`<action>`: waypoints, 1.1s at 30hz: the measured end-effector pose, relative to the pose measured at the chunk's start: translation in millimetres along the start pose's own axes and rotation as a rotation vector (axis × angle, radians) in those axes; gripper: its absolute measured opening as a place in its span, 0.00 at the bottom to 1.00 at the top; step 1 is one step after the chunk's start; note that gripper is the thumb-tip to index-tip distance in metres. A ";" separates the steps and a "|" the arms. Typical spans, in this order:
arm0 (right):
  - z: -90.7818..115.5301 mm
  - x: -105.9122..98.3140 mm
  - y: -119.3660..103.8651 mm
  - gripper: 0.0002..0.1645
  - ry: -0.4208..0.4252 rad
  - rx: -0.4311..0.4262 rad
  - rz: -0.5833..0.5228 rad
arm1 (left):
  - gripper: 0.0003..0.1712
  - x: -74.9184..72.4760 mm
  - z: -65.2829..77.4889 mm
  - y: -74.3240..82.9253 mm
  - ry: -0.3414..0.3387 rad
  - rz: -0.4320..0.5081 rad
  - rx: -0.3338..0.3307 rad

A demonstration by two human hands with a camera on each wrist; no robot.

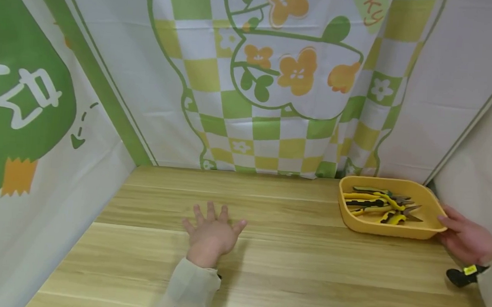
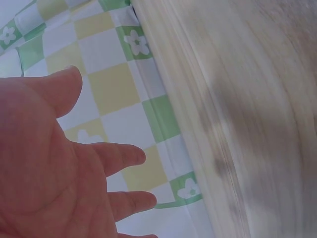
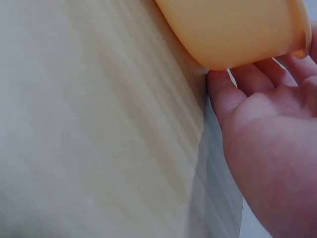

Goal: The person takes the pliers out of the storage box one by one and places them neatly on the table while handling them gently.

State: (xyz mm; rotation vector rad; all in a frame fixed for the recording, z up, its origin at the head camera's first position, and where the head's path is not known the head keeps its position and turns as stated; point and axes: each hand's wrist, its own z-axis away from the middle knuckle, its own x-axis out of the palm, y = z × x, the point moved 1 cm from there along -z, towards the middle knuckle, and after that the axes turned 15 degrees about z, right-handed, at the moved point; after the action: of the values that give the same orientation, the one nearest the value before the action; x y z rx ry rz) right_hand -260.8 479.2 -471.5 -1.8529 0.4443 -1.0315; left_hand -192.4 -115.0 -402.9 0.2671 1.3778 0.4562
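Observation:
My left hand is over the left half of the wooden table, fingers straight and spread wide, holding nothing. In the left wrist view its bare palm shows beside the tabletop. At the far right, my right hand grips the end of a yellow plastic bin, thumb on the rim. The right wrist view has its other fingers curled under and along the bin's outside wall. Several pliers with yellow-and-black handles and pointed metal jaws lie heaped in the bin.
A checkered green, yellow and white cloth hangs along the table's back edge. On the left stands a fabric wall with green print. Another pale wall rises close behind the bin on the right.

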 end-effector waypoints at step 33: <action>-25.3 89.4 56.1 0.34 0.036 0.005 0.190 | 0.52 7.3 0.1 -0.2 -0.108 0.196 0.069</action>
State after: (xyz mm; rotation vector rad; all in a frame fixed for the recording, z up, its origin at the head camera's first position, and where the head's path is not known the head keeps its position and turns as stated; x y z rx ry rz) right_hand -222.5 377.6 -472.8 -1.7526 0.6252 -0.9371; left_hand -191.4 -111.8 -409.4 0.4793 1.2685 0.5491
